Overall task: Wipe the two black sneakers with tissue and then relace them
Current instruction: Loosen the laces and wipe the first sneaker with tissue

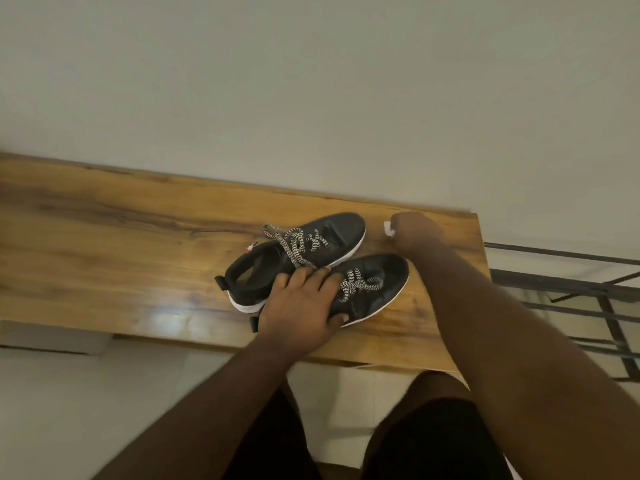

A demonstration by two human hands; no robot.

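Note:
Two black sneakers with white soles and black-and-white laces lie side by side on a wooden table (138, 237), toes pointing right and away. The far sneaker (332, 230) lies free. My left hand (301, 306) rests on top of the near sneaker (381, 275), fingers wrapped over its collar and tongue. My right hand (415, 232) is beyond the toes, near the table's far right corner, closed around a small piece of white tissue (388, 229) that sticks out on its left.
A pale wall runs right behind the table's far edge. A dark metal rack or railing (588, 292) stands just off the table's right end. Pale floor tiles and my legs in dark shorts show below the near edge.

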